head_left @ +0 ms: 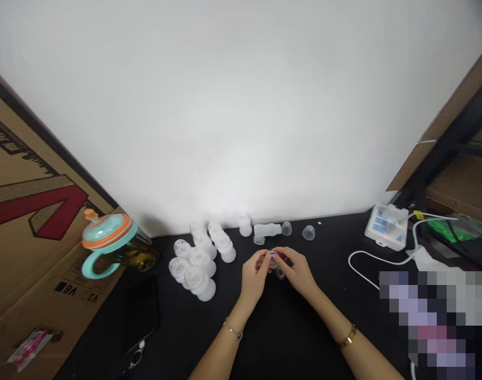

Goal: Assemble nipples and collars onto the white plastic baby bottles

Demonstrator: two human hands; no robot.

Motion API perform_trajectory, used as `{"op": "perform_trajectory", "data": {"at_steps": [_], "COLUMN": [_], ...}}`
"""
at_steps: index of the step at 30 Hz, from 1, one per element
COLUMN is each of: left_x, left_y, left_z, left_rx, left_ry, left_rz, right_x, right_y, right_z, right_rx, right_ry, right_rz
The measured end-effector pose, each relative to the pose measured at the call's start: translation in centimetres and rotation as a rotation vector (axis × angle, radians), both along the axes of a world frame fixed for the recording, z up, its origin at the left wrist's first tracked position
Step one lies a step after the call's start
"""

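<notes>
My left hand (256,272) and my right hand (294,268) meet over the black table, fingertips closed on a small clear round bottle part (272,258). Its exact kind is partly hidden by my fingers. Just below it, beside my right fingers, is another small clear round piece (280,273). Beyond my hands a white baby bottle (267,230) lies on its side, with a whitish ring (259,240) in front of it. Two clear domed caps, a near cap (286,228) and a farther-right cap (308,232), rest to its right. Another small bottle (245,226) stands by the wall.
Several capped white baby bottles (201,261) stand grouped left of my hands. Further left are a lidded drinking jug (110,232), a dark phone (141,311) and a cardboard box (35,211). A white power strip (386,227) with a looping cable (359,253) lies at right.
</notes>
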State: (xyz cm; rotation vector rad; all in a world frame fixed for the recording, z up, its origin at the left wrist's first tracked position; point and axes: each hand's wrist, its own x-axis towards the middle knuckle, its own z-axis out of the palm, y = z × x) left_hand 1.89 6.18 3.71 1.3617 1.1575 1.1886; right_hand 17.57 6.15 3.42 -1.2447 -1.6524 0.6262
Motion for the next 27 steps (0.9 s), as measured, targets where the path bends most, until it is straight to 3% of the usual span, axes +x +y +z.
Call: {"op": "perform_trajectory", "data": {"at_steps": [27], "left_x": [-0.13], "left_y": [-0.05], "left_z": [-0.51], "left_rx": [0.055], "left_ry": [0.131], "left_rz": [-0.017], "right_x": [-0.20], "right_y": [-0.09], "right_z": [0.40], "right_rx": [0.031], "right_ry": [-0.032], "right_rz": [-0.005]}}
